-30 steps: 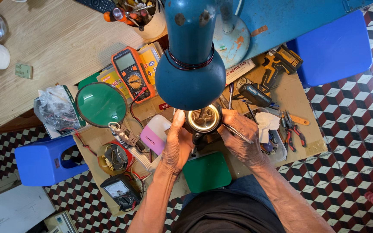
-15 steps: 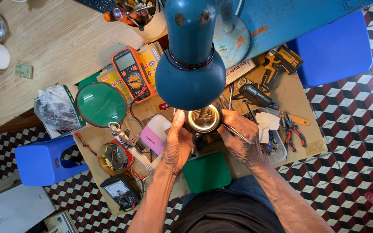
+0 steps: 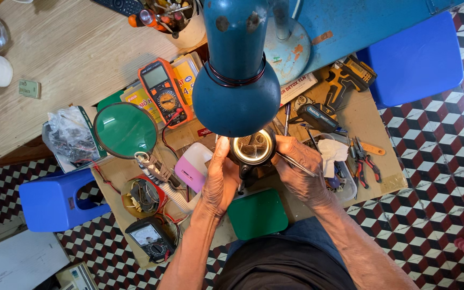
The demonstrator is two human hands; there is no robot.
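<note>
Cluttered cardboard worktop (image 3: 382, 177) over checkered floor tiles; I see my left hand (image 3: 220, 180) wrapped against the left side of a round lit magnifier lamp (image 3: 252, 147) at centre, right hand (image 3: 302, 172) pinching thin tweezers (image 3: 295, 164) beside it at 3 o'clock. Cup (image 3: 186, 32) of screwdrivers at 12, clear tray (image 3: 345, 185) with white cloth and small parts at 3, red spool tin (image 3: 142, 196) at 8. Big blue lamp head (image 3: 236, 96) blocks the view above the magnifier; orange multimeter (image 3: 165, 91) and green magnifying glass (image 3: 125, 130) at 10.
</note>
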